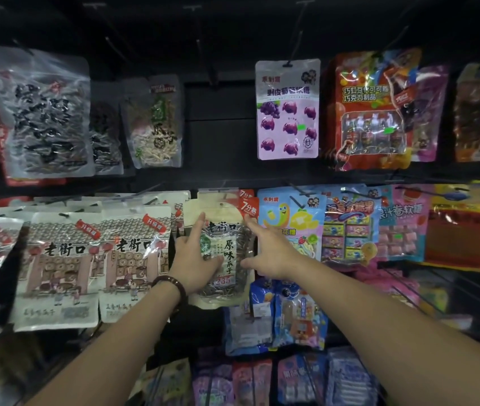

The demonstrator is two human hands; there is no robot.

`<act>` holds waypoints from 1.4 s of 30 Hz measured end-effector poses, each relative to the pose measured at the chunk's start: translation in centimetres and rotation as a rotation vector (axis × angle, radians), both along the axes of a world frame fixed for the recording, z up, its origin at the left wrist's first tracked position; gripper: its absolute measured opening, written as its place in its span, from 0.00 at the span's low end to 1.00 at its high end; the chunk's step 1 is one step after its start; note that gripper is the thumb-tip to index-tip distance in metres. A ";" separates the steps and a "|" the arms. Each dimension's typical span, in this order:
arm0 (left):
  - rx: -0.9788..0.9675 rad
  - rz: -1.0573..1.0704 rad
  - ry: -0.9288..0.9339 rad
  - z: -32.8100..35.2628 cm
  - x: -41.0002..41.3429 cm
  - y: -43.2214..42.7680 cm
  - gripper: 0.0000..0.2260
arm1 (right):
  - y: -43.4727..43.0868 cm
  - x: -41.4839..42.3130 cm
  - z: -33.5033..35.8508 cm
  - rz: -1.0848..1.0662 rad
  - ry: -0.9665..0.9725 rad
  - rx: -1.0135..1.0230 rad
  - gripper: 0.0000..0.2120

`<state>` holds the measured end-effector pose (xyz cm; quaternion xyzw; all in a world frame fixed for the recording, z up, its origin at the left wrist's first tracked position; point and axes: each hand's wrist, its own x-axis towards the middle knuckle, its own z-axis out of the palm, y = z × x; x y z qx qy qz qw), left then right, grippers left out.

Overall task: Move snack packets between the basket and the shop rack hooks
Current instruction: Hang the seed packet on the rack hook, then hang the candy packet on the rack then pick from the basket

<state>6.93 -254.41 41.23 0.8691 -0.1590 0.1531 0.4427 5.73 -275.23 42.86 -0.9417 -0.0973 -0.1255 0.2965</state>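
A cream sunflower-seed packet [227, 227] with a clear window and a red corner tag hangs at the middle row of the black shop rack. My left hand [195, 259] lies on its left side, index finger stretched up and thumb across the window. My right hand [268, 250] presses its right edge, fingers spread, thumb under the window. A bead bracelet [171, 284] circles my left wrist. More packets of the same kind sit behind it. The hook through its hole is mostly hidden. No basket is in view.
Two larger cream seed bags [63, 268] hang left of it. A yellow-and-blue gummy packet [291, 227] hangs right. Above are a purple grape-candy packet [288, 109] and a red chocolate bag [370, 112]. Bare hooks [212, 74] stick out above centre. Blue packets [288, 315] hang below.
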 end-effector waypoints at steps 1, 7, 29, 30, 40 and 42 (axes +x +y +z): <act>-0.013 0.025 -0.003 -0.4 -0.5 -0.2 0.49 | -0.4 -0.6 -0.3 0.006 0.023 -0.026 0.53; 0.023 0.220 -0.043 -6.7 -4.7 -3.3 0.43 | -2.9 -6.5 -6.8 0.033 0.064 -0.127 0.39; 0.622 -0.182 0.998 -54.3 -20.0 -10.1 0.22 | -10.9 -27.5 -55.2 -0.253 0.993 0.120 0.04; 0.629 -0.172 1.040 -54.9 -20.1 -10.7 0.18 | -11.0 -27.9 -56.3 -0.268 1.030 0.130 0.11; 0.409 0.067 1.315 -61.3 -21.9 -16.5 0.42 | -11.3 -29.7 -59.4 -0.445 1.131 0.235 0.22; 0.415 0.065 1.304 -62.0 -21.4 -16.9 0.41 | -11.2 -29.9 -59.6 -0.421 1.105 0.229 0.19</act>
